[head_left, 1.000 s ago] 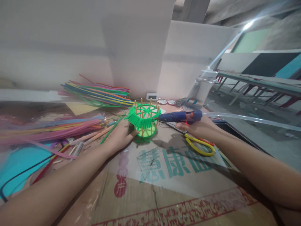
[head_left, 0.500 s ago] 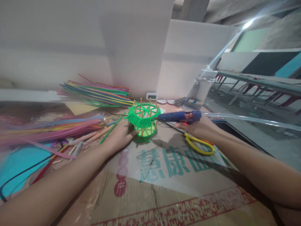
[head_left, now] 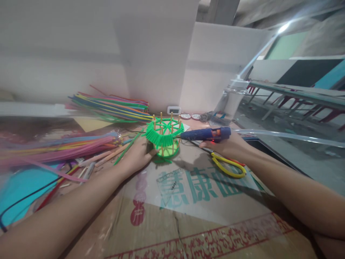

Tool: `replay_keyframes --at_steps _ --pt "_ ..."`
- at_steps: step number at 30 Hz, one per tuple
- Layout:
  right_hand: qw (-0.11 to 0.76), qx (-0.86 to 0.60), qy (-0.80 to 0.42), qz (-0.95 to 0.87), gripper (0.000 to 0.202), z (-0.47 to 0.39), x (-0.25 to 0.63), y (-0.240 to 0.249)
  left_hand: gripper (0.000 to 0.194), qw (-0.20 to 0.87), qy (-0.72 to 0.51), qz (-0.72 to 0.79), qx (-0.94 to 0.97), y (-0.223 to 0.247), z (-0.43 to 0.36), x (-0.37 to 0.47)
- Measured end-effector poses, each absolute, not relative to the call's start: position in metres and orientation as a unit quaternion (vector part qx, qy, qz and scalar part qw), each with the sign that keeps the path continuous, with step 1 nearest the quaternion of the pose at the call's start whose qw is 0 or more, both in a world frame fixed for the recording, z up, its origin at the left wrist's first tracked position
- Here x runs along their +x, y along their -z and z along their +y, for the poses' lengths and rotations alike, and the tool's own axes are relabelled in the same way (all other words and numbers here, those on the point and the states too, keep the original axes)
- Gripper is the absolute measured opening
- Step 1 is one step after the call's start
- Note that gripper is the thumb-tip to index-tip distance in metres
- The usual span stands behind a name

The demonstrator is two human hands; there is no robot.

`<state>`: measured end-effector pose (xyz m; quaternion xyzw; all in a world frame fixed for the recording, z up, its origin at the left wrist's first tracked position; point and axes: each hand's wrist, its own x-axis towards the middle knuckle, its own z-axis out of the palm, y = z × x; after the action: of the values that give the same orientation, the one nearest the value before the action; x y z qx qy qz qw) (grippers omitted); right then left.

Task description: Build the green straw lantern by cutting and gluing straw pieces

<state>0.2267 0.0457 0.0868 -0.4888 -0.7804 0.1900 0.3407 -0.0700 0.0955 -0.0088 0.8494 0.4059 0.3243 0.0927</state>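
Observation:
A small round frame [head_left: 161, 139] of green pipe cleaners and upright wooden sticks stands in the middle, on a lime-green round base. Green pipe-cleaner pieces are packed side by side along the left and front of its upper ring. My left hand [head_left: 140, 154] grips the frame low on its left side; some fingers are hidden behind it. My right hand [head_left: 225, 146] is closed round a blue hot glue gun [head_left: 206, 134] with a small red light. The nozzle points left and meets the front right of the upper ring. Scissors with yellow handles [head_left: 229, 166] lie below my right hand.
Bundles of coloured pipe cleaners [head_left: 113, 106] lie at the back left, with pink ones [head_left: 91, 145] nearer. A small white digital timer [head_left: 174, 110] and a clear pump bottle [head_left: 231, 99] stand at the back. A transparent triangle ruler [head_left: 169, 187] lies on the printed cardboard.
Almost nothing differs. The green frame has shifted very slightly; both hands and the glue gun keep their places.

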Motion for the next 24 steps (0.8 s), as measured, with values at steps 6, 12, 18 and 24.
replay_keyframes --at_steps 6,12,18,24 --pt "0.340 -0.496 -0.169 -0.781 0.031 0.0454 0.2269 -0.0870 0.034 0.093 -0.328 0.399 0.851 0.0090 0.0959 -0.0701" --pt "0.327 -0.492 -0.159 -0.791 0.031 0.0451 0.2275 -0.0892 0.030 0.090 -0.322 0.413 0.847 0.0096 0.0958 -0.0701" --pt "0.340 -0.501 -0.183 -0.774 0.034 0.0424 0.2251 -0.0878 0.026 0.092 -0.321 0.410 0.848 0.0103 0.0963 -0.0708" --pt "0.343 -0.517 -0.168 -0.766 0.034 0.0411 0.2239 -0.0868 0.031 0.089 -0.324 0.407 0.849 0.0099 0.0957 -0.0706"
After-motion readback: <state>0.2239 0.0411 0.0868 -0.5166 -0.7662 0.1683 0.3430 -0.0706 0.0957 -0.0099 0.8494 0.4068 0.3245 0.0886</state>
